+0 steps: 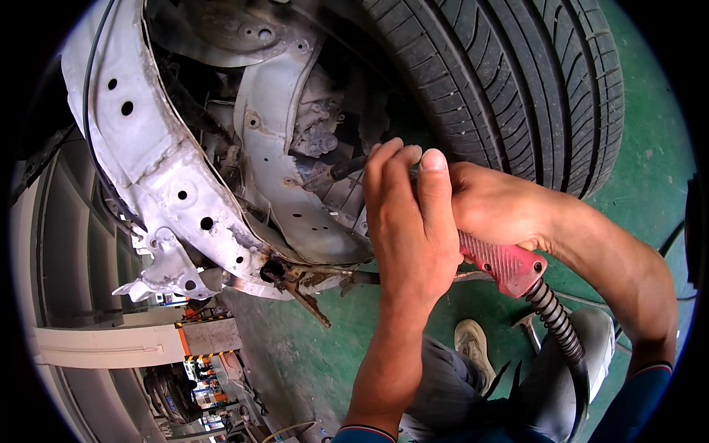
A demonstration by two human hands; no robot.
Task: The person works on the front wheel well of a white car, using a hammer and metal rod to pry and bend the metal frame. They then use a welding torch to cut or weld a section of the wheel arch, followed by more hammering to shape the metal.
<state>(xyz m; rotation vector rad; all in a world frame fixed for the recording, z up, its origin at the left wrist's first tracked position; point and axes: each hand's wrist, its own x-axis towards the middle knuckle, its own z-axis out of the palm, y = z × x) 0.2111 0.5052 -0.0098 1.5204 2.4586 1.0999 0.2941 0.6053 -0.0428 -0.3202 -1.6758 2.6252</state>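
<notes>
My right hand (495,203) is clenched round the ribbed handle of a red-handled torch (513,267). My left hand (410,221) is pressed against its front; I cannot tell whether those fingers close on the torch or on my other hand. From the grip, the handle's butt sticks out at 4 o'clock, a spring-wrapped cable (559,325) runs on toward 5, and the dark nozzle (347,168) points to between 9 and 10, at the car's metalwork.

My left forearm rises from between 6 and 7 o'clock, with the thumb upright toward 12. My right forearm comes in from 4, bent at the wrist.

I count one torch and two hands. Two curved pale strips, an outer panel (166,166) and an inner panel (269,151), lie toward 9 and 10. One tyre (509,74) stands at 1, one shoe (473,347) near 5, and one hammer (527,325) at 5.
</notes>
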